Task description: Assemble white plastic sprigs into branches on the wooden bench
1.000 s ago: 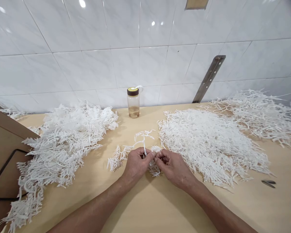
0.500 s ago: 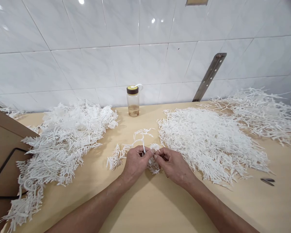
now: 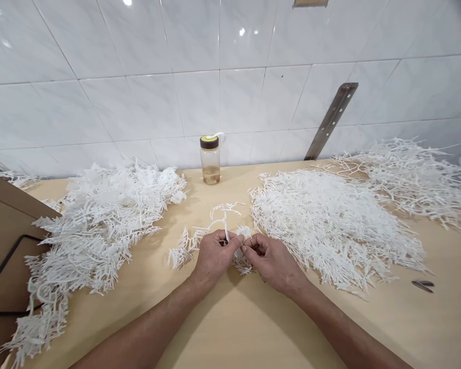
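Observation:
My left hand (image 3: 217, 253) is closed, thumb against fingers, on a white branching plastic stem (image 3: 226, 225) whose twigs reach up and left over the table. Feathery white sprigs (image 3: 181, 251) spread out to the left of that hand. Close beside it, my right hand (image 3: 271, 259) is pinched, its fingertips meeting the left thumb at a tufted white sprig (image 3: 243, 262). The fingers hide just where the pieces meet.
A large heap of white sprigs (image 3: 111, 220) lies left, another heap (image 3: 330, 220) right, and thinner bare branches (image 3: 418, 174) far right. A drink bottle (image 3: 210, 161) stands near the tiled wall. Small dark snips (image 3: 423, 286) lie at right. A cardboard box (image 3: 7, 246) borders the left.
Both hands stay in nearly the same place. The right fingertips have shifted very slightly at the sprig; otherwise the view has only drifted a little.

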Demonstrator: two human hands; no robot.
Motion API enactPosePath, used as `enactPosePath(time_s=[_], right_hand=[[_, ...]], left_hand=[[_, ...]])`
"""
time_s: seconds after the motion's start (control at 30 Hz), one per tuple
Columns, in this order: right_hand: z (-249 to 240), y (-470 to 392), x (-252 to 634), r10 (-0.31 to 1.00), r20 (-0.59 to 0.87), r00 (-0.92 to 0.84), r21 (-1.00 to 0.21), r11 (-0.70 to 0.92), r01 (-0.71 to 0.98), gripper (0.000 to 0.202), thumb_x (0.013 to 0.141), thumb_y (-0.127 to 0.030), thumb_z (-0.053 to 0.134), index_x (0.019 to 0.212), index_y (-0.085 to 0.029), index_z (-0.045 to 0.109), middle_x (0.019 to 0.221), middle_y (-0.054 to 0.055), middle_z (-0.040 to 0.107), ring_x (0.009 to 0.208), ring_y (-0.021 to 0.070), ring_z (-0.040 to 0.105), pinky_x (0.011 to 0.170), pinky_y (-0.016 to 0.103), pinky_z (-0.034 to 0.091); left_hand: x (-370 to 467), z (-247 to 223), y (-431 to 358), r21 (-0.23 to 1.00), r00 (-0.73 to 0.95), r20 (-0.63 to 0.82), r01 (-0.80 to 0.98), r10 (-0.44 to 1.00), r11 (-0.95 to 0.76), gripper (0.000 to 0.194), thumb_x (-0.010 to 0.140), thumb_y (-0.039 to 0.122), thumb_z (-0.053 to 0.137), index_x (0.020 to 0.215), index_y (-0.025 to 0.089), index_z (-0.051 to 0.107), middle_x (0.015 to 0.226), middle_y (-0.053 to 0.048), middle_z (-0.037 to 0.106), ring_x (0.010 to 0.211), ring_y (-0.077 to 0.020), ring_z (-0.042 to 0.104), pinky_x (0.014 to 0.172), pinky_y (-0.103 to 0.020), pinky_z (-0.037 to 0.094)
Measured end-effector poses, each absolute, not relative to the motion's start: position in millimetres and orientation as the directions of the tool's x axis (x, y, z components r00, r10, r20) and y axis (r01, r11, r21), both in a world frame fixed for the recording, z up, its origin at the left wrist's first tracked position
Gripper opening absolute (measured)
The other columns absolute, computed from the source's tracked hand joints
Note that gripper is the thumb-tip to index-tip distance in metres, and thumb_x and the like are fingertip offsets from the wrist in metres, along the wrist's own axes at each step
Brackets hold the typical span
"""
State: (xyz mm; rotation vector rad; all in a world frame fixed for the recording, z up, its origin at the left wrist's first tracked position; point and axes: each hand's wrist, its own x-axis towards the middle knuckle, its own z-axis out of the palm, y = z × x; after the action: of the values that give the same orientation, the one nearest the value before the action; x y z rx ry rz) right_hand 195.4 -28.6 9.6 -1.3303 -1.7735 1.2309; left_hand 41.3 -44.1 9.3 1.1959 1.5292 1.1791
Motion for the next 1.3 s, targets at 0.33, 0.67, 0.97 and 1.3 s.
enactPosePath(time_s=[0.33, 0.67, 0.97, 1.3], right_hand=[[8.8, -29.3, 195.8, 0.945, -0.052, -0.323, -0.924, 0.077, 0.375, 0.019, 0.08, -0.036, 0.056, 0.073, -0.019, 0.061, 0.064, -0.001, 0.058, 0.059, 0.0136, 0.049, 0.054, 0.025, 0.035], [5.8, -28.7, 195.1, 0.941, -0.066, -0.333, -0.929, 0.064, 0.366, 0.021, 0.083, -0.038, 0.056, 0.075, -0.019, 0.061, 0.064, -0.001, 0.057, 0.057, 0.0134, 0.047, 0.053, 0.025, 0.034], [5.6, -30.9, 192.3, 0.936, 0.092, -0.34, -0.777, 0.281, 0.563, 0.02, 0.086, -0.031, 0.049, 0.068, -0.021, 0.051, 0.06, -0.001, 0.054, 0.055, 0.0142, 0.046, 0.053, 0.026, 0.031], [5.2, -20.4, 197.8, 0.982, -0.037, -0.183, -0.787, 0.084, 0.611, 0.02, 0.085, -0.035, 0.053, 0.072, -0.02, 0.055, 0.065, 0.002, 0.063, 0.056, 0.0159, 0.054, 0.053, 0.027, 0.038]], left_hand=[[41.1, 8.7, -43.5, 0.975, -0.194, -0.05, 0.205, 0.98, 0.091, 0.029, 0.074, 0.043, 0.069, 0.064, 0.017, 0.07, 0.053, 0.0, 0.06, 0.053, -0.014, 0.053, 0.054, -0.024, 0.04], [42.3, 8.2, -43.7, 0.975, -0.196, -0.028, 0.21, 0.98, 0.07, 0.025, 0.074, 0.039, 0.068, 0.063, 0.017, 0.07, 0.061, -0.002, 0.065, 0.059, -0.0151, 0.055, 0.058, -0.025, 0.042], [44.2, 2.9, -45.4, 0.981, -0.242, 0.003, 0.189, 0.97, 0.044, 0.024, 0.075, 0.039, 0.069, 0.068, 0.016, 0.069, 0.067, -0.003, 0.066, 0.063, -0.0152, 0.056, 0.063, -0.026, 0.043], [47.3, 15.8, -51.4, 0.999, -0.13, -0.032, 0.014, 0.991, 0.034, 0.038, 0.073, 0.052, 0.074, 0.068, 0.015, 0.067, 0.052, 0.005, 0.044, 0.049, -0.0071, 0.032, 0.048, -0.022, 0.028]])
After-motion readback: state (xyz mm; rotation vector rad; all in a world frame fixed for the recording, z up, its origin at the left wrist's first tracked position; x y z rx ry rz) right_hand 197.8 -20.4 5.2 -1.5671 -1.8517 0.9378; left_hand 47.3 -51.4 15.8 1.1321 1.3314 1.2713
